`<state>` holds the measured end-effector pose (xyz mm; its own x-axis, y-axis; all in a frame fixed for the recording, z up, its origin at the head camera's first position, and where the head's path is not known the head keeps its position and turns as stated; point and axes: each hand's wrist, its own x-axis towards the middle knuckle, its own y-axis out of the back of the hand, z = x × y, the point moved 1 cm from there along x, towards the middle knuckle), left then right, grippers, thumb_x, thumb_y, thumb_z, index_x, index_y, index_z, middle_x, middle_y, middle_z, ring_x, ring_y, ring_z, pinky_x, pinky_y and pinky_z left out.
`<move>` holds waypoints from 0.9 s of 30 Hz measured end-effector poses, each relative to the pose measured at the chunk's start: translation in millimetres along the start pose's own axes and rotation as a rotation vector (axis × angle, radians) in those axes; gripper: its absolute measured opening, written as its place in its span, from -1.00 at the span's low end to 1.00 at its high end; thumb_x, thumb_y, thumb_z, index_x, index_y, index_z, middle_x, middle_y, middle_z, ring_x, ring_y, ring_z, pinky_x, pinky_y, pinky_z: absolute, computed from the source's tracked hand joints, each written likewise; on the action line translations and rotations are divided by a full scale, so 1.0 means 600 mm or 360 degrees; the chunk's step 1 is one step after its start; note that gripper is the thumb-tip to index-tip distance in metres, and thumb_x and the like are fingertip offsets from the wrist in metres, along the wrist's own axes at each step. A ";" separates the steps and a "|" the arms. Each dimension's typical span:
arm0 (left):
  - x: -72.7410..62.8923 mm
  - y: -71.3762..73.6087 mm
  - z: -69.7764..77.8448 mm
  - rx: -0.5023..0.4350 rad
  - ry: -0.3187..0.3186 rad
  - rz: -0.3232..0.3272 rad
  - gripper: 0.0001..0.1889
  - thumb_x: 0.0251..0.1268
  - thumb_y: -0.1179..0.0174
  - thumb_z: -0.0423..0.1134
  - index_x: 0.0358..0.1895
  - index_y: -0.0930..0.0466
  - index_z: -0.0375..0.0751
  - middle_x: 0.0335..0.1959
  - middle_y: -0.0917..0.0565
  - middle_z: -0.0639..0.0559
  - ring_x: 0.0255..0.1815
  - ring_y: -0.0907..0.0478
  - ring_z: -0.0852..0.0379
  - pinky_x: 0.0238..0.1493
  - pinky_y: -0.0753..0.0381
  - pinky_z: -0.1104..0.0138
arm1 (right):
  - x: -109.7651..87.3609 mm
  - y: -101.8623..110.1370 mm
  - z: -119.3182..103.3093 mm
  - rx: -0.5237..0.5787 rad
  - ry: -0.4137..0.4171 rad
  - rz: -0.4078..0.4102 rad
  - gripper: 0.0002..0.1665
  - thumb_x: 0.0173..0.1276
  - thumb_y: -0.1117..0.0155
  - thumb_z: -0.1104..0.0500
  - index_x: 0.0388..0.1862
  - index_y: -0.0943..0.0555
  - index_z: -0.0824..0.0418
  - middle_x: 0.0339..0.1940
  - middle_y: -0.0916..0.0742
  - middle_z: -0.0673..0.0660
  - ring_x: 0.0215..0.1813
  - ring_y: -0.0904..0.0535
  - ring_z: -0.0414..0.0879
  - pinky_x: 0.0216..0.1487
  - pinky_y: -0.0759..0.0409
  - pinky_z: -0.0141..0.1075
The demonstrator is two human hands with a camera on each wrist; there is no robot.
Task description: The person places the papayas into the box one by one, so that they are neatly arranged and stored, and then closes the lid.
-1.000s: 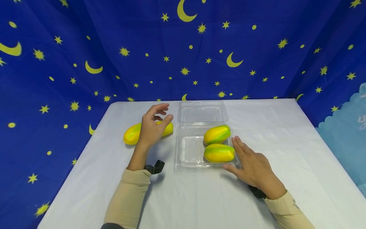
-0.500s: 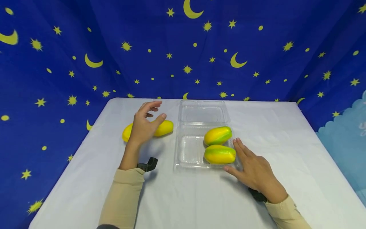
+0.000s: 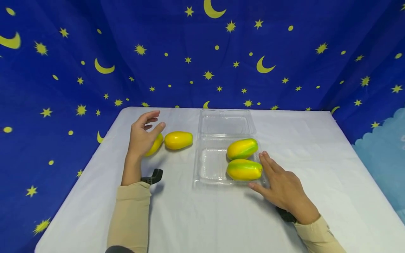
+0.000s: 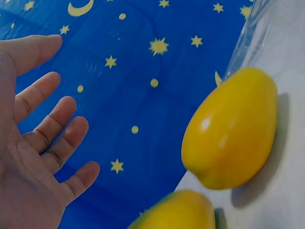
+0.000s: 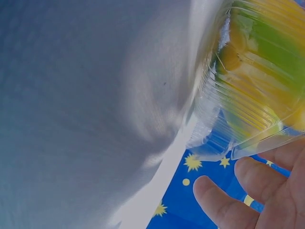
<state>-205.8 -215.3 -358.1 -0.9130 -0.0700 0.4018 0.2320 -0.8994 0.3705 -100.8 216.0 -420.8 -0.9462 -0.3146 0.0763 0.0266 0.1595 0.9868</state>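
Note:
My left hand [image 3: 140, 137] hovers above the left part of the table, fingers loosely bent and holding nothing. It partly hides one yellow papaya [image 3: 155, 144]; a second loose papaya [image 3: 178, 140] lies just right of that one. In the left wrist view the hand [image 4: 33, 157] is spread apart from both fruits. Two yellow-green papayas, a rear one [image 3: 242, 149] and a front one [image 3: 244, 169], lie side by side in the right half of a clear plastic clamshell container [image 3: 210, 165]. My right hand [image 3: 283, 186] rests with extended fingers at the container's right edge.
The container's hinged lid [image 3: 226, 124] lies folded back toward the far table edge. A white cloth covers the table [image 3: 221, 218]. Behind it and to the left hangs a blue curtain [image 3: 177, 70] with moons and stars.
My left hand has moved left, away from the container, uncovering the nearer loose papaya and showing the two as separate fruits. The right hand stays at the container's edge.

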 end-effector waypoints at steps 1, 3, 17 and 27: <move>0.001 0.002 -0.003 0.0003 0.0009 0.0001 -0.52 0.32 -0.35 -0.20 0.30 -0.55 -0.10 0.26 -0.60 -0.11 0.25 -0.52 -0.09 0.31 -0.43 -0.07 | 0.000 0.000 0.000 0.0001 -0.0002 -0.0001 0.27 0.27 -0.01 -0.60 0.65 0.02 0.19 0.63 -0.23 0.22 0.49 -0.39 0.20 -0.44 -0.57 -0.19; 0.003 0.007 -0.009 0.0018 0.0030 0.0000 -0.52 0.32 -0.35 -0.20 0.29 -0.55 -0.11 0.27 -0.60 -0.13 0.28 -0.51 -0.10 0.34 -0.40 -0.11 | 0.000 0.001 0.001 0.0001 -0.0008 -0.0003 0.27 0.27 -0.01 -0.60 0.66 0.02 0.19 0.63 -0.23 0.22 0.49 -0.38 0.21 -0.41 -0.59 -0.17; -0.003 0.033 -0.072 0.0191 0.0386 -0.0077 -0.44 0.31 -0.33 0.01 0.35 -0.50 0.00 0.39 -0.51 -0.03 0.45 -0.36 -0.06 0.46 -0.24 -0.14 | -0.001 0.004 0.000 0.0033 -0.0024 -0.0040 0.26 0.28 -0.03 -0.59 0.66 0.04 0.17 0.63 -0.22 0.21 0.49 -0.38 0.22 -0.42 -0.57 -0.18; -0.011 0.036 -0.102 0.0329 0.0491 -0.0218 -0.35 0.24 -0.38 0.01 0.41 -0.45 0.04 0.48 -0.40 -0.04 0.53 -0.25 -0.16 0.48 -0.22 -0.17 | 0.000 0.003 0.001 0.0062 -0.0025 -0.0032 0.26 0.28 -0.05 -0.58 0.66 0.02 0.18 0.63 -0.23 0.22 0.48 -0.39 0.24 -0.46 -0.52 -0.24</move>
<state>-215.5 -260.8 -403.9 -0.9909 -0.1099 0.0780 0.1348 -0.8059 0.5765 -100.7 216.7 -419.2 -0.9513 -0.3034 0.0542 -0.0045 0.1896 0.9819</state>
